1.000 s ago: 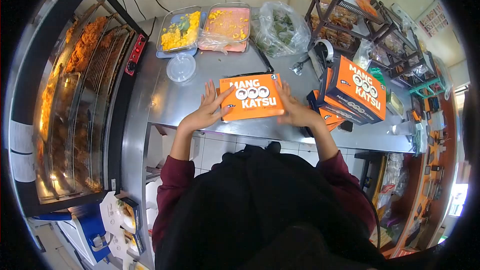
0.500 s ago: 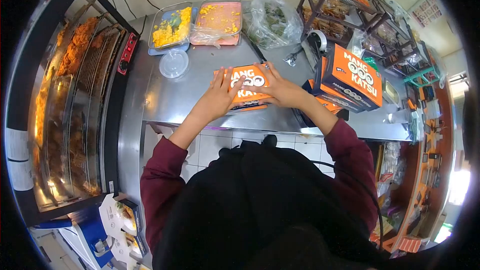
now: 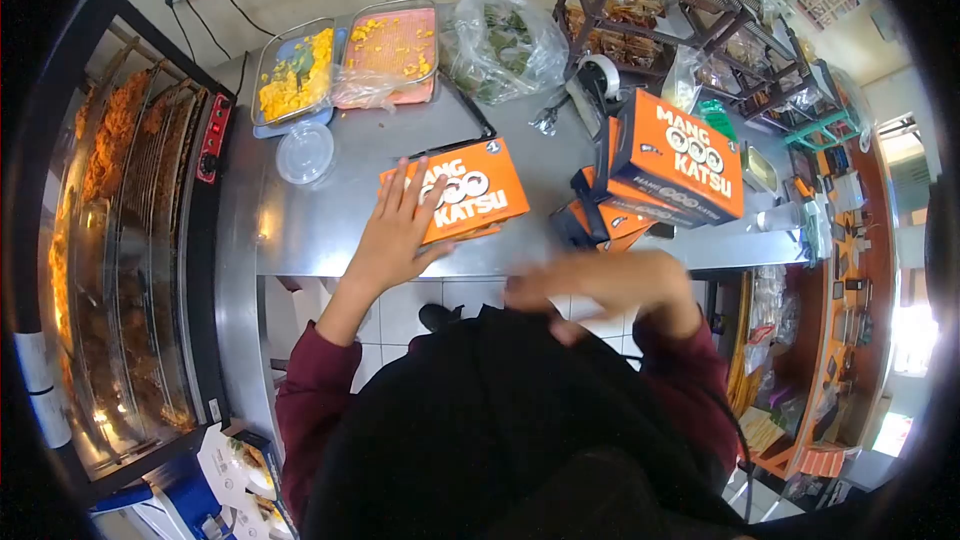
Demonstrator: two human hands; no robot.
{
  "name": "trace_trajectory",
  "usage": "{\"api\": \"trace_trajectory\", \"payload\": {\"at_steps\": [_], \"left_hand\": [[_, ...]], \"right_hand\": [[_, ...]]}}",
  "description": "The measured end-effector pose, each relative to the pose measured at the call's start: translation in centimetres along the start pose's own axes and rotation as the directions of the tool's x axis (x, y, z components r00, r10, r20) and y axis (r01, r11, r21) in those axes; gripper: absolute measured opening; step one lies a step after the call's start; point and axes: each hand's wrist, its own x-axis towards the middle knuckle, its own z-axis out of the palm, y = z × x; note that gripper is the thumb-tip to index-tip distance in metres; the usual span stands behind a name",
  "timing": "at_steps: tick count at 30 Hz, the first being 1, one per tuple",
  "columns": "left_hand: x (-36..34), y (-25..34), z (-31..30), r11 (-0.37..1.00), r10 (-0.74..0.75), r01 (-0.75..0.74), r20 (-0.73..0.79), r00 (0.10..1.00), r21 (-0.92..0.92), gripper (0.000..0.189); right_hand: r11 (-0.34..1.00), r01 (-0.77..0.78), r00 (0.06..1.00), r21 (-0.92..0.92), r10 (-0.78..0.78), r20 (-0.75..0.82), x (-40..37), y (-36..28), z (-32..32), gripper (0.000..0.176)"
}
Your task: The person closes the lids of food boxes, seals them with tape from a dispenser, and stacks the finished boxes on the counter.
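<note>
An orange food box [image 3: 500,178] printed "MANG KATSU" lies flat on the steel counter [image 3: 310,225]. Resting on its left side is my left hand [image 3: 392,232], fingers spread and holding nothing. My right hand [image 3: 590,285] is off the box, over the counter's front edge close to my body. Motion smears its fingers, so I cannot make out their shape. To the right, several more orange and dark boxes [image 3: 680,155] are stacked at angles.
A heated display case [image 3: 125,230] with fried food stands left. Behind are a tray of yellow pieces [image 3: 300,75], a pink-lined tray [image 3: 395,40], a clear lid [image 3: 305,152], a bag of leaves [image 3: 510,45] and a tape dispenser [image 3: 590,95]. Shelves [image 3: 650,10] hold packets back right.
Both hands were on the orange box. My right hand has lifted away and come back toward my body; my left stays on the box's left side. The view has shifted slightly.
</note>
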Motion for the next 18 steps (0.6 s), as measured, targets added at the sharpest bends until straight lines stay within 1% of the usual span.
{"api": "trace_trajectory", "payload": {"at_steps": [1, 2, 3, 4, 5, 6, 7, 8, 9, 10, 11, 12, 13, 14, 15, 16, 17, 18], "left_hand": [[1.1, 0.3, -1.0, 1.0, -0.004, 0.005, 0.044, 0.999, -0.027, 0.071], [2.3, 0.8, -2.4, 0.999, -0.004, 0.009, 0.091, 0.996, -0.053, 0.064], [3.7, 1.3, -3.3, 0.997, -0.002, 0.013, 0.138, 0.99, -0.077, 0.058], [5.8, 1.4, -3.6, 0.992, 0.098, -0.099, -0.006, 0.995, -0.082, 0.038], [8.5, 1.7, -3.5, 0.982, 0.094, -0.087, 0.03, 0.995, -0.168, 0.036], [11.7, 2.2, -3.4, 0.965, 0.09, -0.072, 0.062, 0.994, -0.251, 0.034], [15.0, 2.8, -3.3, 0.942, 0.09, -0.054, 0.096, 0.991, -0.331, 0.032], [18.3, 2.9, -1.6, 0.912, 0.231, -0.2, 0.048, 0.972, -0.358, 0.03], [21.5, 2.9, 0.6, 0.901, 0.276, -0.198, 0.158, 0.948, -0.385, 0.033], [24.4, 2.9, 3.2, 0.891, 0.317, -0.19, 0.266, 0.91, -0.413, 0.037], [27.0, 2.3, 7.2, 0.908, 0.339, -0.21, 0.339, 0.878, -0.363, 0.042], [29.0, 2.0, 10.3, 0.922, 0.35, -0.23, 0.413, 0.841, -0.313, 0.048], [30.5, 2.7, 10.9, 0.943, 0.326, -0.248, 0.46, 0.826, -0.223, 0.051], [31.5, 3.6, 11.7, 0.954, 0.299, -0.267, 0.509, 0.807, -0.137, 0.053], [32.2, 4.3, 12.3, 0.956, 0.268, -0.289, 0.554, 0.788, -0.053, 0.056], [32.3, 4.2, 13.6, 0.935, 0.333, -0.353, 0.464, 0.821, -0.046, 0.06], [32.3, 3.9, 14.8, 0.935, 0.318, -0.355, 0.478, 0.818, -0.016, 0.061], [32.2, 4.4, 14.6, 0.935, 0.302, -0.355, 0.491, 0.817, 0.015, 0.062]], "right_hand": [[0.954, 0.256, 0.965, 0.155, -0.242, -0.099, -3.9, -2.4, 0.0, 0.06], [0.905, 0.31, 0.936, 0.29, -0.345, 0.076, -8.7, -2.8, -0.8, 0.06], [0.8, 0.517, 0.843, 0.305, -0.537, -0.023, -13.0, -3.0, -1.2, 0.045], [0.625, 0.763, 0.645, 0.165, -0.725, -0.241, -16.8, -1.6, -1.4, 0.031], [0.437, 0.899, 0.378, -0.035, -0.814, -0.442, -20.2, 0.8, -1.8, 0.022], [0.308, 0.918, 0.1, -0.25, -0.79, -0.605, -22.9, 3.9, -2.5, 0.022], [0.442, 0.762, -0.188, -0.472, -0.547, -0.816, -24.0, 8.7, -3.0, 0.02], [0.773, 0.51, -0.504, -0.376, -0.086, -0.86, -25.1, 13.4, -3.4, 0.018], [0.866, 0.493, -0.642, -0.088, 0.294, -0.708, -26.2, 18.1, -3.9, 0.016], [0.955, 0.242, -0.515, 0.169, 0.274, -0.812, -26.5, 24.2, -5.4, 0.02], [0.946, 0.1, -0.357, 0.31, 0.325, -0.876, -23.7, 25.3, -6.8, 0.027], [0.877, 0.215, -0.001, 0.43, 0.441, -0.898, -22.4, 30.5, -7.5, 0.035], [0.733, 0.221, 0.098, 0.643, 0.64, -0.763, -19.3, 30.7, -7.8, 0.039], [0.711, 0.148, 0.206, 0.688, 0.658, -0.724, -17.2, 28.7, -8.3, 0.042], [0.68, 0.124, 0.29, 0.722, 0.671, -0.682, -15.9, 29.3, -8.8, 0.04], [0.651, 0.095, 0.37, 0.754, 0.68, -0.633, -15.2, 30.1, -9.3, 0.038], [0.631, 0.08, 0.408, 0.771, 0.686, -0.603, -15.1, 30.7, -9.7, 0.037], [0.613, 0.062, 0.446, 0.788, 0.689, -0.571, -15.1, 30.9, -10.1, 0.036]]}}
